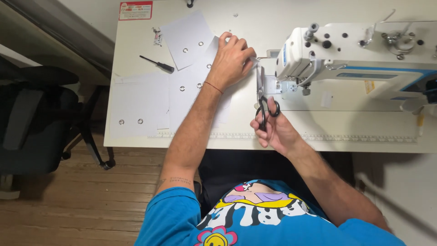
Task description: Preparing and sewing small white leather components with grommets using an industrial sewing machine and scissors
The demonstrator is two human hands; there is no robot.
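My right hand (275, 130) grips black-handled scissors (262, 93), blades pointing away from me toward the needle area of a white sewing machine (355, 59). My left hand (231, 59) rests palm down on a white fabric piece (200, 89) with metal eyelets, its fingers pinching the fabric's edge close to the scissor tips. A thin red string circles my left wrist.
More white pieces with eyelets lie on the white table (273, 132): one at the back (186, 38), one at the front left (136, 105). A black screwdriver (157, 64) lies between them. A black office chair (32, 123) stands to the left on the wood floor.
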